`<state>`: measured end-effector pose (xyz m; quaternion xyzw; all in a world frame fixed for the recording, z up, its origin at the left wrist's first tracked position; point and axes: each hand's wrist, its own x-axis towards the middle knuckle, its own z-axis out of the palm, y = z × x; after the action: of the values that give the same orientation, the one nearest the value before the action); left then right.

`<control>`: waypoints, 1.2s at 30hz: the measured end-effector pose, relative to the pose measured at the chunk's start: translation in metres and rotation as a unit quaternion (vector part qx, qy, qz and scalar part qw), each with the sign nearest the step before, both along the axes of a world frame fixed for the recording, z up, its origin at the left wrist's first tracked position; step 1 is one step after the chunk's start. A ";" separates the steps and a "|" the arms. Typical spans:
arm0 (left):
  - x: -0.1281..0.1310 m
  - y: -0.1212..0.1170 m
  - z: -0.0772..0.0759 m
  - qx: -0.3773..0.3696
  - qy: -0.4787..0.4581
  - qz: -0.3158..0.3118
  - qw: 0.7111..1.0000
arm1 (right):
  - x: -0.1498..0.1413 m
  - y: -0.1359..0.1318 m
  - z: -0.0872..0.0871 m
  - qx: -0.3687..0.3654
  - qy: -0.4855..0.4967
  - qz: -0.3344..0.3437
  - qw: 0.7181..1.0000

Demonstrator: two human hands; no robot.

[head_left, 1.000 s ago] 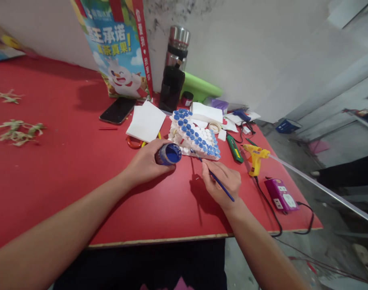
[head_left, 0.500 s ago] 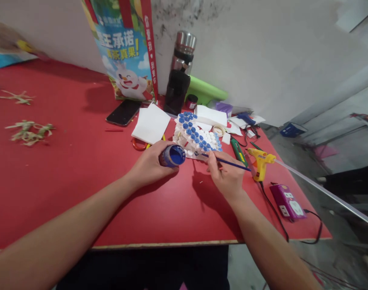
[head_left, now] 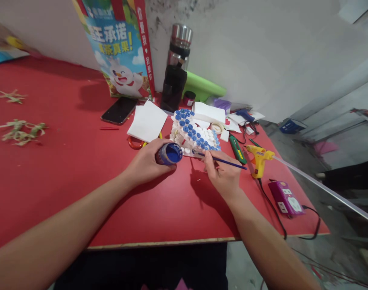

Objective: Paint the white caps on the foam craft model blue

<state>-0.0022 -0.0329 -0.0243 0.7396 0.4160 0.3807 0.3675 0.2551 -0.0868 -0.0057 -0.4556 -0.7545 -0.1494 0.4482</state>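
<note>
My left hand (head_left: 147,161) is wrapped round a small jar of blue paint (head_left: 169,154), its open mouth tipped toward me. In my right hand (head_left: 222,171) is a thin paintbrush (head_left: 229,162) with a dark blue handle, pinched between thumb and fingers. The brush tip lies at the front lower edge of a small white craft model (head_left: 187,137), just right of the jar. Rows of blue-painted round pieces cover part of the model's slanted top, and other round pieces are white. Whether the bristles touch it I cannot tell.
Behind the model stand a steel-topped bottle (head_left: 179,44), a printed bag (head_left: 120,52) and a green roll (head_left: 203,86). White paper (head_left: 147,123) and a phone (head_left: 119,110) lie left. To the right are a green cutter (head_left: 237,149), a yellow glue gun (head_left: 258,159) and a purple power socket (head_left: 285,198).
The brush handle has swung from slanting down toward me to pointing nearly level to the right, as my right hand turned. My left hand still holds the jar beside the model.
</note>
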 end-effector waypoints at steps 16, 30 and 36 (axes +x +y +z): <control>0.001 0.000 0.000 -0.005 0.000 0.004 1.000 | 0.000 0.000 0.000 -0.004 0.003 0.010 1.000; 0.000 0.000 0.000 -0.006 0.003 0.002 1.000 | 0.000 -0.002 0.002 0.008 0.000 0.013 1.000; 0.001 0.000 0.001 -0.003 0.008 0.002 1.000 | 0.002 -0.003 0.002 0.009 -0.010 0.010 1.000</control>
<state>-0.0015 -0.0329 -0.0232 0.7407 0.4213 0.3744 0.3657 0.2569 -0.0895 -0.0034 -0.4424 -0.7621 -0.1569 0.4460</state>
